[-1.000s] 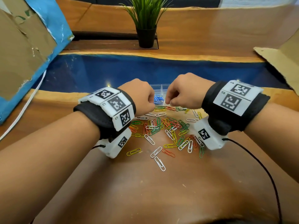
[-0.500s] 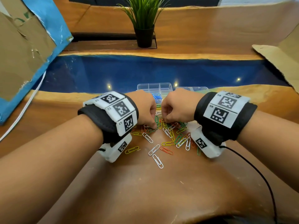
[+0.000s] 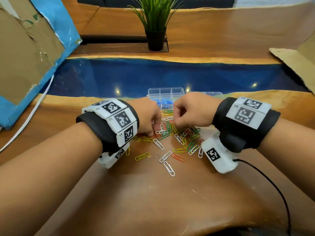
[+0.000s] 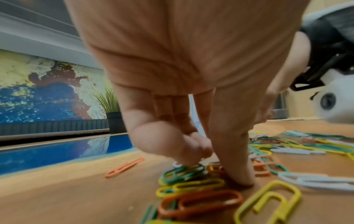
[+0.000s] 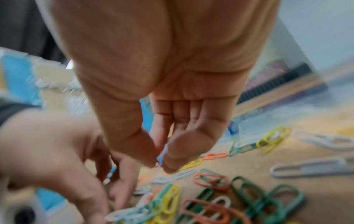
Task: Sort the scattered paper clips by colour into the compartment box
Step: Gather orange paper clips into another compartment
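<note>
Coloured paper clips (image 3: pixel 170 132) lie scattered on the wooden table in front of the clear compartment box (image 3: pixel 166 90). One of its compartments holds blue clips (image 3: pixel 162 101). My left hand (image 3: pixel 152 132) reaches down into the left side of the pile. In the left wrist view its thumb (image 4: pixel 239 178) and curled fingertips (image 4: pixel 185 159) rest on clips a little apart, with nothing lifted. My right hand (image 3: pixel 176 122) hovers just above the pile. In the right wrist view, thumb and forefinger of that hand (image 5: pixel 160 162) pinch a blue clip (image 5: pixel 161 153), mostly hidden.
A potted plant (image 3: pixel 156 31) stands at the back. Cardboard leans at the far left (image 3: pixel 25 53) and far right (image 3: pixel 298 60). A white cable (image 3: pixel 34 113) runs along the left, a black cable (image 3: pixel 272 184) trails from my right wrist. The box lid (image 3: pixel 209 93) lies beside the box.
Both hands have come back from the box toward me and down onto the pile. Since half a second ago the left hand has shifted slightly left; the right hand has barely moved.
</note>
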A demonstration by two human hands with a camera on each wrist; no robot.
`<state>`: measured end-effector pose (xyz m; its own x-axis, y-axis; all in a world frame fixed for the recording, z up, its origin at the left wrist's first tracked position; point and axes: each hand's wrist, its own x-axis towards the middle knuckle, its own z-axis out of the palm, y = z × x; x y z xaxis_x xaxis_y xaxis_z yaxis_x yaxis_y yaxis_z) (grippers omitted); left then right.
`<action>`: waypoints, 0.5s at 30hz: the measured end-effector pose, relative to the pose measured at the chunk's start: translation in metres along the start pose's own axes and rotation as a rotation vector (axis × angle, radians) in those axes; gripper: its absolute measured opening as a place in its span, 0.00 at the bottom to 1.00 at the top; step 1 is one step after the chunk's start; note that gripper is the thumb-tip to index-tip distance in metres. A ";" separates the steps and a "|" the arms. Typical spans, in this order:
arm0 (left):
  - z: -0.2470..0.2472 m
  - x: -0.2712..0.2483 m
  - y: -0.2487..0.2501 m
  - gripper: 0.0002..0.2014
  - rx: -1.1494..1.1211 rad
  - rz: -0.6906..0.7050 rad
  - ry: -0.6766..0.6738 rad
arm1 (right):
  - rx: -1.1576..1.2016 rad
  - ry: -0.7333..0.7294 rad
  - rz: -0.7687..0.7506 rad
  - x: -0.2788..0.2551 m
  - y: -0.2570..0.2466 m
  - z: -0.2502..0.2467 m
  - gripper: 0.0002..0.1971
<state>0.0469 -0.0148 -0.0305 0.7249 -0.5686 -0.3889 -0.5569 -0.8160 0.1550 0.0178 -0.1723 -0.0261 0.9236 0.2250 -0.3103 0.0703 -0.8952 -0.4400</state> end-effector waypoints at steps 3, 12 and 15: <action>-0.001 0.000 -0.001 0.05 0.002 -0.005 -0.003 | 0.315 -0.043 0.039 -0.003 0.008 -0.005 0.10; -0.003 -0.005 -0.006 0.09 -0.300 0.009 0.030 | 0.920 -0.133 0.311 -0.012 0.032 -0.006 0.10; -0.003 -0.005 -0.007 0.11 -0.464 0.052 0.010 | 0.811 -0.095 0.284 -0.012 0.032 -0.003 0.16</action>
<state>0.0488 -0.0067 -0.0269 0.7056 -0.6094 -0.3616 -0.3543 -0.7453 0.5648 0.0103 -0.2047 -0.0334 0.8273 0.0978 -0.5532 -0.4828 -0.3799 -0.7891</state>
